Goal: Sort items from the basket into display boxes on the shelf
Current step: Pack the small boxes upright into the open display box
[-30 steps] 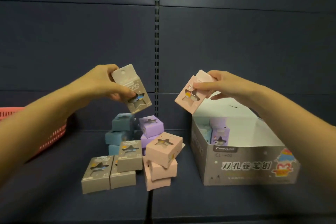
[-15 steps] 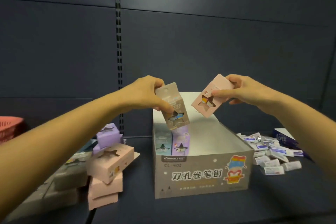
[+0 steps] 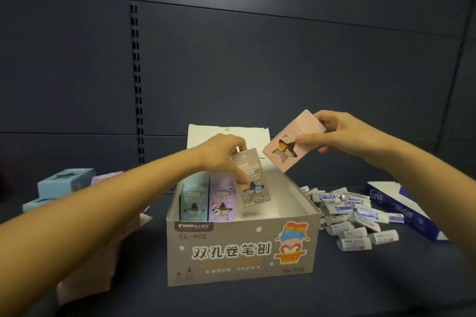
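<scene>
Dark shelf [image 3: 360, 291] below me carries the grey display box [image 3: 221, 270]. My left hand [image 3: 221, 152] pinches a grey sharpener pack [image 3: 255, 188] upright over the box's open middle, just beside the purple pack [image 3: 222, 201] standing inside; my right hand [image 3: 345, 134] grips a pink pack [image 3: 289, 143], tilted, above the box's rear right corner

Grey packet [image 3: 253, 183] tilted above display box [image 3: 239, 249]; pink packet [image 3: 291, 144] higher (right).

Head-worn wide-angle camera is looking forward and down, seemingly close above the display box [image 3: 239, 252] on the shelf [image 3: 360, 291].
</scene>
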Available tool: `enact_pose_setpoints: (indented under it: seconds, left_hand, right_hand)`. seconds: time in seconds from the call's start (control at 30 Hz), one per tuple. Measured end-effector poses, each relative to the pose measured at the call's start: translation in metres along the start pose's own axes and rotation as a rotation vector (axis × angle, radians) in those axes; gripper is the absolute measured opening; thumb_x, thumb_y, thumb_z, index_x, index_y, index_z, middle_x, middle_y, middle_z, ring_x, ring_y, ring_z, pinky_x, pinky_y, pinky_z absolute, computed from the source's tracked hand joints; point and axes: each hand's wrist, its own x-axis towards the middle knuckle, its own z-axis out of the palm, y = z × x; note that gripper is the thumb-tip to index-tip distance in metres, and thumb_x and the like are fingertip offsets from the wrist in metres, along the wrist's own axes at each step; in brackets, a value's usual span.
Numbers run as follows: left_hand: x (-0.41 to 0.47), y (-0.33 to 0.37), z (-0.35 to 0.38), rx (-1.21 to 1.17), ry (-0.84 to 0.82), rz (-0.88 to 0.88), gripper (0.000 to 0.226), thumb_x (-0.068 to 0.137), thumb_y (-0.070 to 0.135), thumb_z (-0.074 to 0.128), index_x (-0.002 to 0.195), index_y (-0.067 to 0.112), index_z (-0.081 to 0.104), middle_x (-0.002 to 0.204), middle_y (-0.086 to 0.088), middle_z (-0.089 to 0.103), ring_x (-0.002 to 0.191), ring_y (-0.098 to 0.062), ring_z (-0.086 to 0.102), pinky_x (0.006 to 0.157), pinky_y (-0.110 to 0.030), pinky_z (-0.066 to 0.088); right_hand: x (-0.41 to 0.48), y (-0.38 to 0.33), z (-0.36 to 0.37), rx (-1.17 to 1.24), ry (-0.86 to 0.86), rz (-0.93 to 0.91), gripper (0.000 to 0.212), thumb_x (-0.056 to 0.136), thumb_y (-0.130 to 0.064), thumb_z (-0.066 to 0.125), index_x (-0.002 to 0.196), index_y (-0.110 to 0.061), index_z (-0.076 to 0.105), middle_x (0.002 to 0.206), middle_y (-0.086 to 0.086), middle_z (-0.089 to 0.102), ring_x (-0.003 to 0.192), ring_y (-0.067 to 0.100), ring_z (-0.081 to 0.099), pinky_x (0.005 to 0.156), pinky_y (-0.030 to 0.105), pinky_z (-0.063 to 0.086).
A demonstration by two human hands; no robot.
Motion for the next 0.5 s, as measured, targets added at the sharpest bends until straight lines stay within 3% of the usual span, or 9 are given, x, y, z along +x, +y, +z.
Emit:
enact_pose_setpoints:
  seconds: [0.3,0.5]
  left_hand:
    - [0.008,0.001,0.023,0.309,-0.069,-0.043,0.06,0.078,0.042,0.07,0.128,0.016,0.05,0.125,-0.002,0.057,0.11,-0.022,0.051,0.082,-0.03,0.038]
    - [0.009,0.006,0.033,0.449,-0.112,-0.002,0.057,0.08,0.043,0.067,0.125,0.013,0.049,0.117,-0.007,0.058,0.107,-0.025,0.053,0.079,-0.032,0.041]
  right_hand:
    - [0.005,0.009,0.016,-0.095,-0.101,-0.087,0.033,0.078,-0.031,0.072,0.103,-0.029,0.05,0.102,-0.014,0.063,0.094,0.008,0.064,0.072,0.023,0.055]
    - [0.01,0.007,0.028,-0.328,-0.233,-0.135,0.04,0.079,-0.034,0.072,0.111,-0.027,0.049,0.12,-0.002,0.061,0.104,0.016,0.062,0.084,0.028,0.053]
